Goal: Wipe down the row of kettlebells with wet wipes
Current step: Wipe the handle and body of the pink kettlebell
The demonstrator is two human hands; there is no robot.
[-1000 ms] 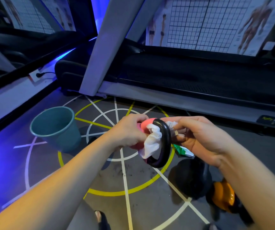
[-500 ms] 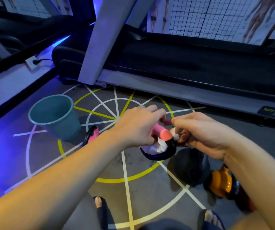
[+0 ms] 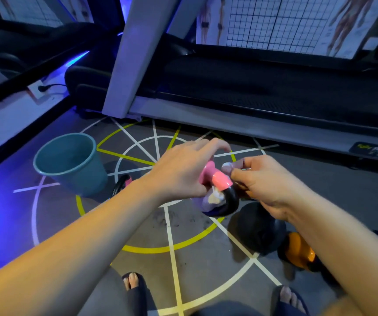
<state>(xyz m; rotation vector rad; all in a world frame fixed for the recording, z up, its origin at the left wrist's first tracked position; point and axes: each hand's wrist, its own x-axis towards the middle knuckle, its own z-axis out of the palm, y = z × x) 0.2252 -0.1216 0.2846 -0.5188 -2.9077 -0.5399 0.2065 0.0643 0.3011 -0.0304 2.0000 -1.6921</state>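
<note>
The left hand (image 3: 183, 173) grips the pink kettlebell (image 3: 217, 181) off the floor (image 3: 195, 258) so the right hand (image 3: 270, 185), pinching a wet wipe (image 3: 226, 166), can reach its black handle (image 3: 231, 201).

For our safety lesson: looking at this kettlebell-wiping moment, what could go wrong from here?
1. The left hand holds the pink kettlebell off the floor while the right hand pinches the wipe; wetted, it might slip and land near bare toes.
2. The black kettlebell and orange kettlebell by the right foot could cause a trip.
</note>
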